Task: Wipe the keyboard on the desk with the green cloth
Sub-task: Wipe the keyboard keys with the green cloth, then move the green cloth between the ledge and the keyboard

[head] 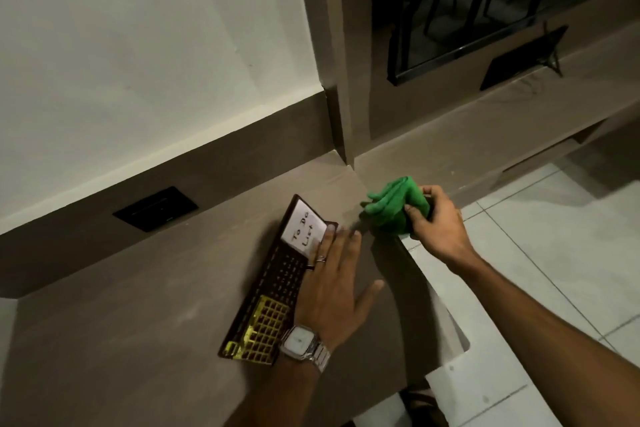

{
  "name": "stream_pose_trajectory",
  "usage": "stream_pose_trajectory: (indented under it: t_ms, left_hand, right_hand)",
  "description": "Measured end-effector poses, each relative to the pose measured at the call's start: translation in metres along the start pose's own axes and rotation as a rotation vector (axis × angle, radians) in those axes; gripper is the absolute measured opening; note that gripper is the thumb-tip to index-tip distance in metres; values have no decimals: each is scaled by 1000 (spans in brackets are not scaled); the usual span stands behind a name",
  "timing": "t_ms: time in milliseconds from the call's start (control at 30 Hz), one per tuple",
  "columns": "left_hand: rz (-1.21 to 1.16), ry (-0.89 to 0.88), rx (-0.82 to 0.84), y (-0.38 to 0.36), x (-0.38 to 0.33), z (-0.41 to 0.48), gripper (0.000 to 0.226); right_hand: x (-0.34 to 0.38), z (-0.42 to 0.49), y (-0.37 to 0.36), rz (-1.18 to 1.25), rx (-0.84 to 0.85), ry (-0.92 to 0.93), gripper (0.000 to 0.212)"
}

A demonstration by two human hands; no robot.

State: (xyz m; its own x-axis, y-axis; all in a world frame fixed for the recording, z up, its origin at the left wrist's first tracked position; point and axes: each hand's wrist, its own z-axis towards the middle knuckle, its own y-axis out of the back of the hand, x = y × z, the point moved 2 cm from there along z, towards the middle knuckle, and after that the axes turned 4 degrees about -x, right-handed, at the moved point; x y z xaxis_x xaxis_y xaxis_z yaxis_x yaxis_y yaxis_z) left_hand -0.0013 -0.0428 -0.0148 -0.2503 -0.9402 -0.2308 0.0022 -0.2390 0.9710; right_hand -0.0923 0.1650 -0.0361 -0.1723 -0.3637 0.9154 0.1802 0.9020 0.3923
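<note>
A dark brown keyboard (273,291) with yellow keys at its near end lies slanted on the grey-brown desk (138,322). A white note reading "To Do List" (304,227) sits on its far end. My left hand (332,284), wearing a silver watch and a ring, rests flat with fingers spread on the keyboard's right side, fingertips touching the note. My right hand (438,222) grips a bunched green cloth (394,206) just above the desk, beyond the keyboard's far right corner and apart from it.
A black wall socket plate (156,208) sits on the desk's back panel to the left. A vertical wood partition (343,80) rises behind the cloth. The desk's right edge (415,274) drops to a white tiled floor (554,253). A dark glass panel (467,3) is at the upper right.
</note>
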Motion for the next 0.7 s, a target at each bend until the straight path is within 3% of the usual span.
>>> stream_pose_trajectory:
  t_ms: [167, 367, 567, 700]
  left_hand:
    - [69, -74, 132, -54, -6, 29, 85]
    - [76, -78, 161, -98, -4, 39, 89]
    - [68, -88, 109, -108, -3, 37, 87]
    - [68, -84, 118, -106, -4, 38, 86]
  right_hand:
    - [-24, 34, -4, -111, -37, 27, 37]
    - [-45, 65, -29, -340, -73, 355, 57]
    - [-88, 77, -58, -825, 226, 468, 73]
    - [-97, 80, -55, -839, 257, 524, 74]
